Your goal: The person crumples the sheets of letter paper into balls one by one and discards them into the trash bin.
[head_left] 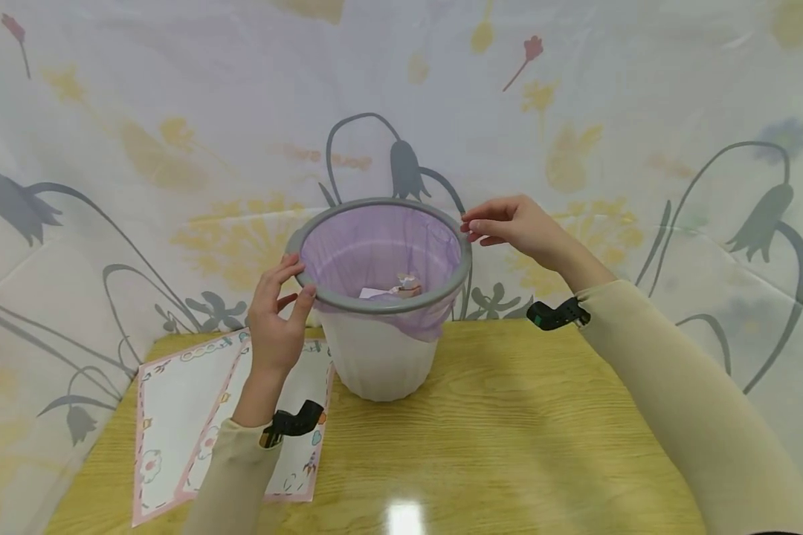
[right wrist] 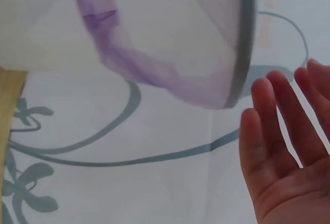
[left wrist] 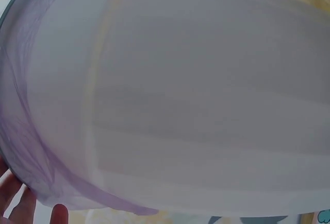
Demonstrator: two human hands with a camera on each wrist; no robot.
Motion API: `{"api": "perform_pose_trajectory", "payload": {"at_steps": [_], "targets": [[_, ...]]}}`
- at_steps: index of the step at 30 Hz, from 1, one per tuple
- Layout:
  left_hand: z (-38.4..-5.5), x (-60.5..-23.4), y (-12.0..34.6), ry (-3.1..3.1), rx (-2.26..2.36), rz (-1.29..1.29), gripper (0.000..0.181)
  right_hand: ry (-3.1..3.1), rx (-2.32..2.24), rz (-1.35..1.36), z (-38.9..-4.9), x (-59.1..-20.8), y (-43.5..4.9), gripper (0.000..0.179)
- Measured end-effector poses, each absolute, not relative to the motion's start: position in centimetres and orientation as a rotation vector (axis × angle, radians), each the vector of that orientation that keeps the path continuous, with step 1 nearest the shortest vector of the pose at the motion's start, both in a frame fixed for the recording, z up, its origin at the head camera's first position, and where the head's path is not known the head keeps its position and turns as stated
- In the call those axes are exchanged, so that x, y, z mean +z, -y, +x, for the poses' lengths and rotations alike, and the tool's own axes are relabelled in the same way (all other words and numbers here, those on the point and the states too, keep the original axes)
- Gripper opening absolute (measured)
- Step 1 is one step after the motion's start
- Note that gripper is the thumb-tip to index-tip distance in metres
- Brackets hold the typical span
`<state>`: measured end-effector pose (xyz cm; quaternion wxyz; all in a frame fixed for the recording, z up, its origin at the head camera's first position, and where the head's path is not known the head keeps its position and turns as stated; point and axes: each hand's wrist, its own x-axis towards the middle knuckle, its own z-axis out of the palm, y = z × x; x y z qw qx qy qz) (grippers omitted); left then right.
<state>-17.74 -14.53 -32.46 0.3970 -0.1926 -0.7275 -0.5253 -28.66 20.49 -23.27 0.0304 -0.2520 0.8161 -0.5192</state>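
Observation:
A white trash can [head_left: 378, 357] stands on the wooden table, with a grey ring [head_left: 375, 305] around its top. Inside it lies a thin purple trash bag [head_left: 355, 245], its edge folded out under the ring and hanging down the outside. My left hand [head_left: 277, 319] is at the can's left side, fingertips and thumb tip right at the ring, fingers loosely bent. On the opposite side, my right hand [head_left: 518, 227] has its fingertips beside the ring; in the right wrist view its fingers [right wrist: 265, 116] are relaxed, with nothing in them.
Crumpled scraps [head_left: 407, 285] lie at the bottom of the can. Two white sheets with pink decorated borders [head_left: 187, 423] overlap on the table [head_left: 508, 446], left of the can. A flower-printed curtain [head_left: 241, 111] hangs close behind.

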Motion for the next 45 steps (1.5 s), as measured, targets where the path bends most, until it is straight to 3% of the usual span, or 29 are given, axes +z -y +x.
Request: {"api": "perform_pose_trajectory", "payload": {"at_steps": [10,21,28,39,45], "targets": [[-18.2,-33.3,15.5,1.875,-1.361,-0.502,0.034,-2.599,-1.673,-0.72,-27.0,-27.1,-23.4,0.029],[-19.4,-35.9,18.8,1.69,-1.736,-0.731,0.033,-2.5,-1.579,-0.682,-24.0,-34.3,-24.1,0.028],[-18.2,-37.4,21.3,1.837,-1.694,-0.476,0.019,-2.447,-1.581,-0.682,-22.1,-38.5,-22.6,0.021],[-15.0,-43.1,25.3,2.372,-1.255,0.001,0.02,-2.325,-1.553,-0.706,-19.7,-44.1,-17.8,0.022],[-12.8,-46.4,27.3,2.665,-1.048,-0.065,0.032,-2.252,-1.602,-0.721,-18.1,-46.5,-14.9,0.022]]}}
